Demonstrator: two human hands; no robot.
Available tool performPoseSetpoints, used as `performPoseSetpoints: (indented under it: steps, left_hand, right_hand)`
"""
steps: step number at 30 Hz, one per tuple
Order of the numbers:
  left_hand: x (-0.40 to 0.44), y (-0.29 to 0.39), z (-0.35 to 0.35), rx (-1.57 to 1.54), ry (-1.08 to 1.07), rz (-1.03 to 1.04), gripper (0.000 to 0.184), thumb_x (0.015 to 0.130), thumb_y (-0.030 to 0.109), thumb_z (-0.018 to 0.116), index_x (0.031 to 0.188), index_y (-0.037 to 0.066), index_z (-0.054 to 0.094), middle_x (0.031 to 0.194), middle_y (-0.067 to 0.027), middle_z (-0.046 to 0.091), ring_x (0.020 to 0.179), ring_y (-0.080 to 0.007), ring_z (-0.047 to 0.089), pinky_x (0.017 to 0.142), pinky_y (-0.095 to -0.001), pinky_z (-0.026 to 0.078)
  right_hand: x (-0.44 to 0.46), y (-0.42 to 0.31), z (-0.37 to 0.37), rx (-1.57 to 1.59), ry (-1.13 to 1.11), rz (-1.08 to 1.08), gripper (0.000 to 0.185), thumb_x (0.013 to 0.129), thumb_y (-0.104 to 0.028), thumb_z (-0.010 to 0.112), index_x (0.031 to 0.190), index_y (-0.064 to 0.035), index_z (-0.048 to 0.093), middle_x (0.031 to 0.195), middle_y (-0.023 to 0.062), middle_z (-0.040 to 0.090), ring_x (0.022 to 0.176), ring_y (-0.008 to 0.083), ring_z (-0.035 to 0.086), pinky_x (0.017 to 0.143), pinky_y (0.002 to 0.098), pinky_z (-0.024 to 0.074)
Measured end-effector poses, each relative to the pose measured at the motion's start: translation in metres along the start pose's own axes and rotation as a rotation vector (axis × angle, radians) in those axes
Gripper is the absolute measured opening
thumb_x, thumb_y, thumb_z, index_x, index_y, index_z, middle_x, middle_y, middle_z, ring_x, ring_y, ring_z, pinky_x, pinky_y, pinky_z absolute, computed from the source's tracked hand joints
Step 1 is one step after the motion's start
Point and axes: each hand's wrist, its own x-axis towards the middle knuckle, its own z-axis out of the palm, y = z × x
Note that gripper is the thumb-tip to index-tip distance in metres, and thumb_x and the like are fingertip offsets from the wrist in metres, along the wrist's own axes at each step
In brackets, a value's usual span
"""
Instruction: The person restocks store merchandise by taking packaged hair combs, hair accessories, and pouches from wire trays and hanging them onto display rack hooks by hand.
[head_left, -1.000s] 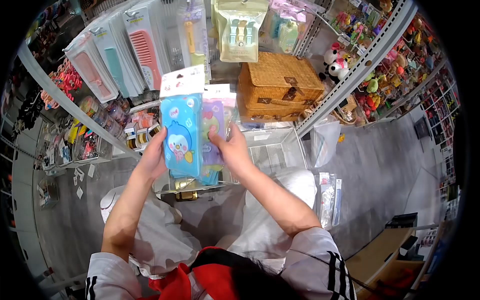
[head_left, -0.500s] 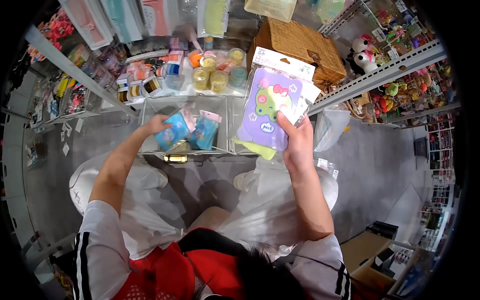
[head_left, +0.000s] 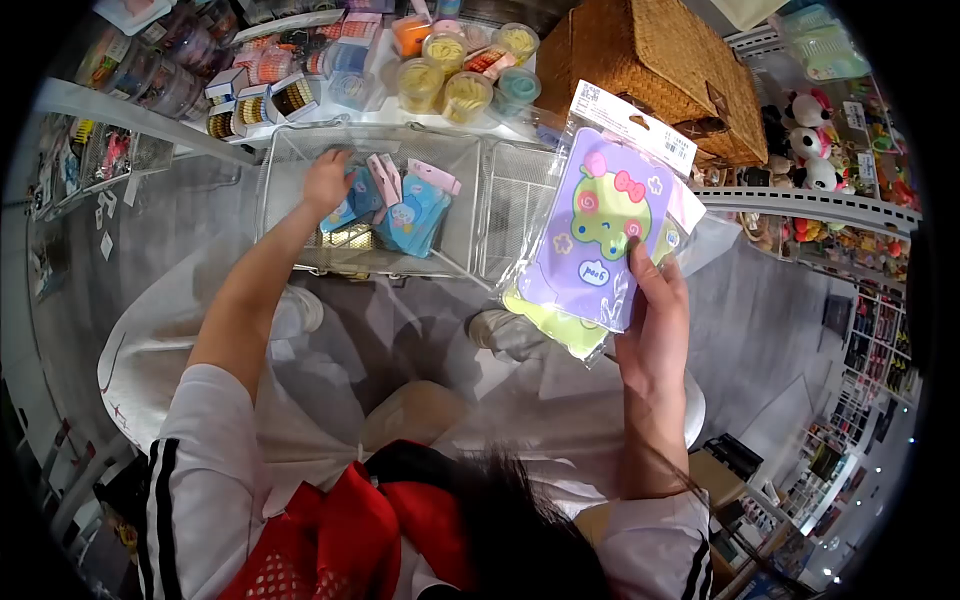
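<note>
In the head view my right hand [head_left: 655, 310] grips a clear-wrapped purple pouch [head_left: 600, 235] by its lower right side, thumb on the front. The pouch bears a green cartoon face with a pink bow, and a white card header tops the wrapper. Behind it, a light green piece [head_left: 555, 322] shows at the bottom. My left hand [head_left: 327, 183] is inside the wire basket [head_left: 462, 200], its fingers closed at the edge of a blue packet [head_left: 352, 208]. Beside that packet lies another blue packet [head_left: 415, 215] with a pink header. Some of the left fingertips are hidden.
A gold item [head_left: 347, 238] lies in the basket under the packets. Behind stand tubs with yellow contents [head_left: 467, 95], boxed rolls [head_left: 295, 95] and a wicker box [head_left: 650, 75]. A perforated metal rail [head_left: 800, 200] runs along the right, by hanging plush toys [head_left: 815, 150].
My left hand has lowered the blue packet deeper into the basket. The purple pouch in my right hand has come closer and shifted right in view. The whole view has tilted downward.
</note>
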Motion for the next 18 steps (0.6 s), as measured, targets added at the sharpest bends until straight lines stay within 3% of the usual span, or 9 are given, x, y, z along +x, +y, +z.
performPoseSetpoints:
  steps: [2, 4, 6, 8, 9, 11, 13, 16, 18]
  left_hand:
    - [0.013, 0.034, -0.015, -0.163, 0.099, 0.167, 0.025, 0.08, 0.02, 0.056, 0.1, 0.004, 0.058, 0.084, -0.0116, 0.061, 0.075, -0.0303, 0.058, 0.071, -0.0375, 0.046]
    - [0.026, 0.083, -0.052, -0.581, -0.437, -0.089, 0.027, 0.085, 0.023, 0.051, 0.102, 0.002, 0.055, 0.093, -0.0109, 0.06, 0.078, -0.0253, 0.059, 0.074, -0.0319, 0.046]
    - [0.026, 0.127, -0.075, -1.286, -0.595, -0.346, 0.049, 0.091, 0.043, 0.034, 0.102, -0.001, 0.054, 0.098, -0.0106, 0.059, 0.076, -0.0179, 0.059, 0.072, -0.0302, 0.049]
    - [0.02, 0.182, -0.114, -1.723, -0.741, -0.272, 0.061, 0.089, 0.052, 0.025, 0.115, 0.001, 0.044, 0.11, -0.0112, 0.054, 0.087, -0.018, 0.057, 0.079, -0.0331, 0.048]
    - [0.014, 0.215, -0.14, -1.884, -0.719, -0.332, 0.058, 0.09, 0.05, 0.027, 0.115, 0.001, 0.044, 0.111, -0.0106, 0.053, 0.089, -0.0182, 0.057, 0.079, -0.0334, 0.048]
    - [-0.001, 0.276, -0.19, -2.21, -0.665, -0.451, 0.051, 0.091, 0.045, 0.033, 0.117, 0.002, 0.043, 0.112, -0.0094, 0.052, 0.093, -0.0185, 0.056, 0.081, -0.034, 0.048]
    - [-0.011, 0.293, -0.186, -1.902, -0.566, -0.39, 0.044, 0.09, 0.037, 0.04, 0.117, 0.002, 0.042, 0.112, -0.0085, 0.052, 0.096, -0.0185, 0.056, 0.082, -0.0343, 0.047]
    - [-0.016, 0.311, -0.204, -1.807, -0.553, -0.406, 0.039, 0.088, 0.027, 0.048, 0.118, 0.002, 0.041, 0.111, -0.008, 0.053, 0.096, -0.0183, 0.056, 0.084, -0.0344, 0.046]
    - [-0.018, 0.316, -0.219, -1.824, -0.572, -0.393, 0.039, 0.088, 0.024, 0.049, 0.118, 0.001, 0.04, 0.109, -0.0084, 0.054, 0.097, -0.0198, 0.056, 0.085, -0.0357, 0.046]
  right_hand:
    - [-0.002, -0.001, 0.003, -0.013, -0.021, -0.002, 0.032, 0.085, -0.01, 0.05, 0.114, 0.0021, 0.043, 0.105, 0.0107, 0.055, 0.092, 0.0165, 0.056, 0.079, 0.0292, 0.0456]
    - [-0.002, -0.002, 0.003, -0.055, -0.051, -0.03, 0.031, 0.085, -0.01, 0.05, 0.113, 0.0024, 0.044, 0.104, 0.0104, 0.056, 0.092, 0.0162, 0.056, 0.08, 0.0292, 0.045]
    - [0.0, 0.002, 0.002, -0.138, -0.075, -0.148, 0.028, 0.081, -0.003, 0.054, 0.107, 0.0026, 0.046, 0.1, 0.0101, 0.057, 0.087, 0.0149, 0.057, 0.075, 0.0266, 0.0462]
    - [-0.003, 0.008, 0.006, -0.203, -0.074, -0.302, 0.026, 0.076, -0.001, 0.061, 0.099, 0.0017, 0.048, 0.093, 0.0095, 0.059, 0.077, 0.0138, 0.058, 0.068, 0.0254, 0.0471]
    - [-0.013, 0.002, 0.01, -0.289, -0.081, -0.293, 0.028, 0.074, -0.006, 0.065, 0.096, 0.0023, 0.049, 0.089, 0.0102, 0.06, 0.074, 0.016, 0.058, 0.065, 0.0278, 0.0468]
    - [-0.015, 0.006, 0.009, -0.895, 0.157, -0.507, 0.028, 0.074, -0.01, 0.065, 0.093, 0.0033, 0.05, 0.086, 0.0111, 0.06, 0.073, 0.0183, 0.058, 0.061, 0.0306, 0.0459]
    - [-0.019, 0.016, 0.0, -0.798, 0.056, -0.701, 0.024, 0.08, -0.009, 0.059, 0.096, 0.006, 0.05, 0.092, 0.0105, 0.058, 0.074, 0.0169, 0.056, 0.068, 0.0277, 0.0457]
    - [-0.028, 0.011, -0.011, -0.208, 0.041, -0.55, 0.025, 0.087, -0.018, 0.051, 0.095, 0.0047, 0.051, 0.096, 0.0097, 0.055, 0.079, 0.0148, 0.053, 0.071, 0.0257, 0.0433]
    - [-0.019, 0.009, -0.03, -0.059, 0.142, -0.564, 0.029, 0.089, -0.026, 0.047, 0.096, 0.0012, 0.051, 0.082, 0.0049, 0.053, 0.067, 0.0103, 0.049, 0.059, 0.025, 0.0422]
